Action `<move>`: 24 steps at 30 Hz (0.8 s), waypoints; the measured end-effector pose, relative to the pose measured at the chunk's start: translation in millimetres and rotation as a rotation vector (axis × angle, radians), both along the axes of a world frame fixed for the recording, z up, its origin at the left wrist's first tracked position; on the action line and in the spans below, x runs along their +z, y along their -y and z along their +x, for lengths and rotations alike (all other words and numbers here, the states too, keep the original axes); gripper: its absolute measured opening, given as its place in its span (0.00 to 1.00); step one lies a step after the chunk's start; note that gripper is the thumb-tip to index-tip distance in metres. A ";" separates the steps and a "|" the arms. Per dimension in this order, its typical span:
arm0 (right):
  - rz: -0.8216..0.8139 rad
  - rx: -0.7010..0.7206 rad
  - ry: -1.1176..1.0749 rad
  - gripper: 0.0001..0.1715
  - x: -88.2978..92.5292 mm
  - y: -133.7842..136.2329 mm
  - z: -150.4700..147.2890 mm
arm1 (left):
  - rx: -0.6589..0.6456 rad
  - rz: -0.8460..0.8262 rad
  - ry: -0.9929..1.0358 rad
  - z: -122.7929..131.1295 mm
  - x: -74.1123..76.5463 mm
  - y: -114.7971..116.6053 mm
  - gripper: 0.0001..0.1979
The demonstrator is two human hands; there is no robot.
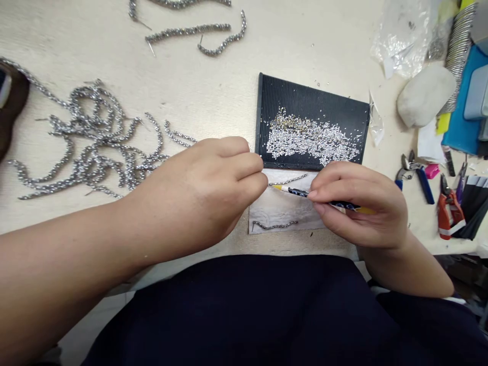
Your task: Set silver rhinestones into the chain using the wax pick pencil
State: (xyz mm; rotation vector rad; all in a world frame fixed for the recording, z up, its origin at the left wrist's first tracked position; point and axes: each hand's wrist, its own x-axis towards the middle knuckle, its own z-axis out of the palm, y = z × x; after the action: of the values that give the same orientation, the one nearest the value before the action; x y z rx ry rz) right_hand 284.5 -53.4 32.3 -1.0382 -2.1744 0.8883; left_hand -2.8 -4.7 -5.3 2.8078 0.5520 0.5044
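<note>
My left hand [229, 183] is closed, its fingertips pinched on one end of a thin silver beaded chain [292, 180]. The chain's free end points right, over a white sheet [282, 203]. In my right hand [360, 203] is a dark patterned pencil [299, 192]. Its yellow tip touches or nearly touches the chain beside my left fingertips. Another short beaded chain [275, 225] lies on the sheet's lower part. Just beyond both hands, a black ridged tray [308, 94] carries many tiny shiny stones [305, 142].
A tangled heap of silver chains [102, 137] lies left. More chains [190, 31] are at the back. On the right are a white stone [426, 95], blue-handled pliers [423, 183], red-handled cutters [450, 213], plastic bags [402, 35] and a blue container [463, 119].
</note>
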 end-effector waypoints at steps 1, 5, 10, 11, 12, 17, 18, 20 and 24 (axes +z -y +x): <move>-0.001 0.002 0.002 0.13 0.1 -0.2 0.1 | 0.002 0.002 0.002 0.1 -0.2 0.2 0.15; 0.004 0.002 -0.025 0.14 -0.3 -1.2 1.8 | 0.005 -0.001 -0.003 0.9 -1.0 0.5 0.15; 0.156 -0.202 -0.098 0.16 -6.3 -1.5 5.5 | 0.000 -0.007 -0.003 1.3 0.1 -0.2 0.15; 0.180 -0.257 -0.093 0.16 -8.1 -1.2 6.1 | 0.001 -0.009 -0.004 1.2 0.4 -0.3 0.14; 0.193 -0.302 -0.081 0.15 -9.9 -0.9 6.7 | 0.003 -0.009 -0.006 1.0 0.5 -0.4 0.14; 0.206 -0.374 -0.039 0.13 -15.5 -0.2 8.4 | 0.012 -0.008 -0.007 0.3 -0.8 -0.3 0.15; 0.207 -0.376 -0.036 0.13 -15.9 -0.3 8.4 | 0.014 -0.006 -0.006 0.2 -1.2 -0.5 0.15; 0.205 -0.380 -0.035 0.12 -16.3 -0.4 8.0 | 0.010 -0.008 -0.016 -0.2 -1.5 -0.9 0.15; 0.181 -0.395 -0.059 0.12 -15.3 -0.1 6.9 | 0.012 -0.009 -0.030 -0.9 -0.2 -1.3 0.15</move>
State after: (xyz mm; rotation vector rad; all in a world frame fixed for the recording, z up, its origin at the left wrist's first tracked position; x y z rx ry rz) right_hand 291.4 -53.3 16.9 -1.2710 -1.8683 0.5230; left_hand -3.7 -3.4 -5.4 2.8087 0.5764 0.4622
